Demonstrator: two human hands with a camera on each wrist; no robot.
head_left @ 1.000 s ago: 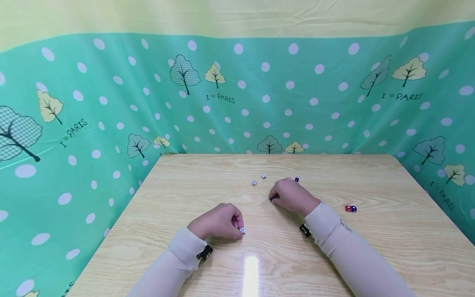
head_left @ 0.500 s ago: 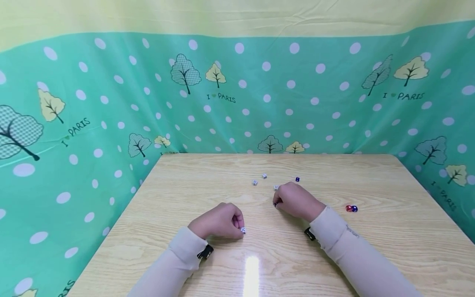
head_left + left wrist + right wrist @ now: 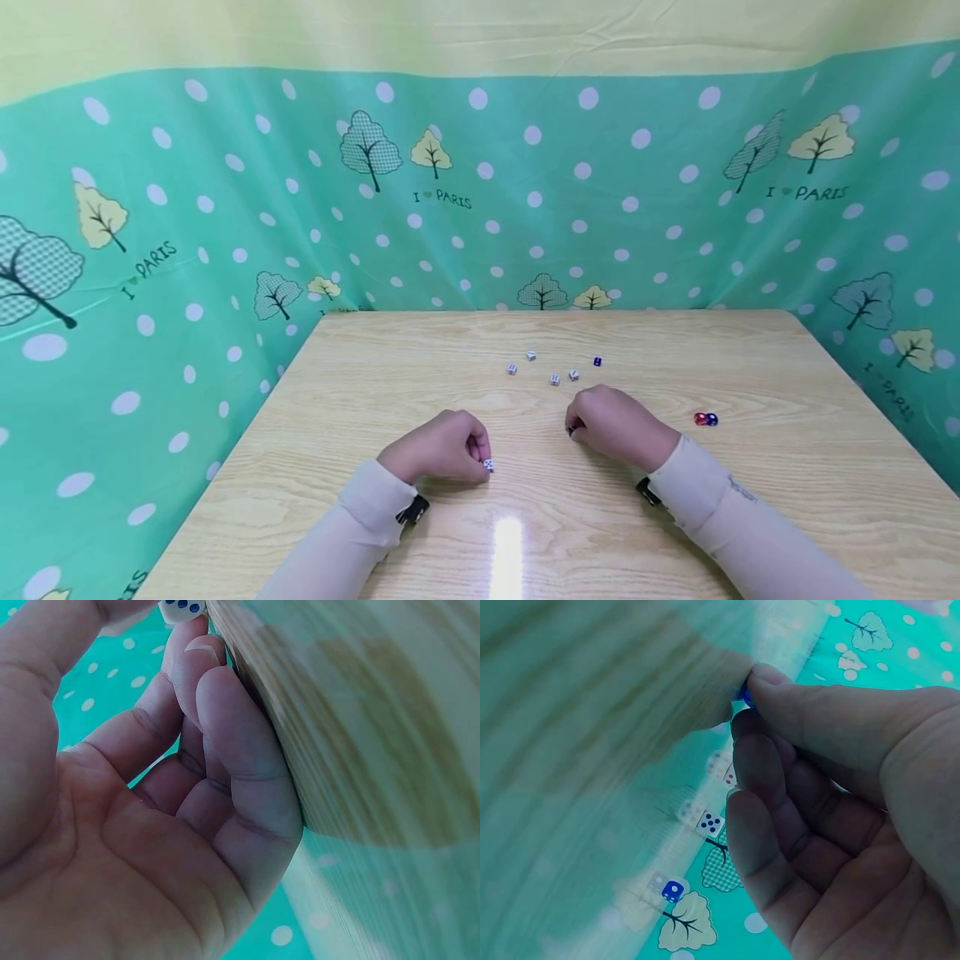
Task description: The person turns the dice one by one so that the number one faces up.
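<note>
My left hand (image 3: 442, 448) rests at the table's middle and pinches a white die (image 3: 488, 465) with blue pips. In the left wrist view that white die (image 3: 182, 609) shows at the top edge, and the other fingers lie curled along the table. Farther right, my right hand (image 3: 621, 427) holds a blue die between thumb and fingertips, mostly covered by them. The right wrist view shows a bit of this blue die (image 3: 748, 696) at the thumb tip. Beyond the right hand stand two white dice, a nearer one (image 3: 555, 379) and another (image 3: 573, 375) beside it.
Farther back lie two more white dice, one at left (image 3: 512, 368) and one behind it (image 3: 531, 355), plus a dark blue die (image 3: 597, 362). A red die (image 3: 701, 419) and a blue die (image 3: 712, 420) sit together at right. A patterned green curtain (image 3: 450, 250) surrounds the wooden table (image 3: 360, 367).
My right hand has slid right and toward me with the blue die, and two white dice it covered now show behind it. The left hand has stayed put.
</note>
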